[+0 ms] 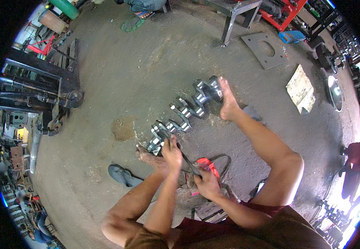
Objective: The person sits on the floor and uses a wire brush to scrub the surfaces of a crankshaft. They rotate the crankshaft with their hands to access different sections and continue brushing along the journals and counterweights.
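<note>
A shiny metal crankshaft lies diagonally on the floor between my bare feet. My right foot presses against its far right end, and my left foot is at its near left end. A long, dark bar-like tool runs from the crankshaft's near end back toward me. My left hand is wrapped round its front part, close to the crankshaft. Farther back, my right hand grips its rear end. The tool's tip, by the crankshaft's journals, is partly hidden, so its exact kind cannot be told.
A red object with a dark strap loop lies beside my right hand. A dark flip-flop rests near my left foot. Ahead are a flat metal plate, a stained sheet and a metal stand. Heavy machinery stands left; another person's foot shows at the top.
</note>
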Action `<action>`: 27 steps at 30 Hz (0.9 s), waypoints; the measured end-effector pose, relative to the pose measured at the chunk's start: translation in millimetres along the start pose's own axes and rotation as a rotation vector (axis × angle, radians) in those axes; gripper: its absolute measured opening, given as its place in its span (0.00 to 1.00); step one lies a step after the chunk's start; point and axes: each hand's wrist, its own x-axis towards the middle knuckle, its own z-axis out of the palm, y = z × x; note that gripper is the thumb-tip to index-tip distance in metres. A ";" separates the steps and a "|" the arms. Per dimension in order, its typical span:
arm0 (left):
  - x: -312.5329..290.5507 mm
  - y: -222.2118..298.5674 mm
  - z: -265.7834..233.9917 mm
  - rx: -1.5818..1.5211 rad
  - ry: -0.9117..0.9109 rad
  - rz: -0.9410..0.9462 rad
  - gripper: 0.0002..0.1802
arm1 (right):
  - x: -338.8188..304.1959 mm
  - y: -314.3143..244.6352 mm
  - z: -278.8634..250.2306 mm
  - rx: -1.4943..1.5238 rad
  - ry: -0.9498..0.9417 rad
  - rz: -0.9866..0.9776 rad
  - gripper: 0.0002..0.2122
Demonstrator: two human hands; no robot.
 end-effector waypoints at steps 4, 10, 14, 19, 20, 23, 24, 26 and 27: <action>27.9 -11.7 -16.9 0.042 0.192 0.379 0.15 | -58.5 -9.8 -81.6 -0.022 -0.222 0.088 0.17; -97.4 -12.8 -6.3 -0.965 -0.377 -0.779 0.24 | -127.9 -56.3 -164.7 -0.163 -0.682 0.000 0.22; -110.4 -3.9 -35.3 -1.219 -0.347 -0.701 0.21 | -164.1 -72.7 -217.6 -0.156 -0.875 -0.164 0.21; -86.0 54.3 -139.3 -1.001 -0.261 -0.332 0.14 | -199.9 -59.8 -292.6 -0.212 -0.583 0.030 0.13; -88.7 66.9 -165.3 -1.126 -0.321 -0.252 0.14 | -202.4 -54.8 -299.7 -0.224 -0.525 0.032 0.12; -86.8 104.6 -229.7 -0.954 0.012 -0.052 0.14 | -196.6 -36.8 -301.6 -0.283 -0.465 -0.019 0.11; -87.8 114.2 -249.6 -0.912 0.095 -0.050 0.14 | -191.4 -31.1 -297.4 -0.331 -0.481 -0.047 0.11; -88.0 131.2 -281.5 -1.074 0.178 0.008 0.13 | -174.9 -21.5 -282.9 -0.304 -0.501 -0.082 0.11; -90.7 137.0 -289.5 -0.986 0.244 0.113 0.14 | -165.2 -18.9 -273.5 -0.305 -0.521 -0.099 0.12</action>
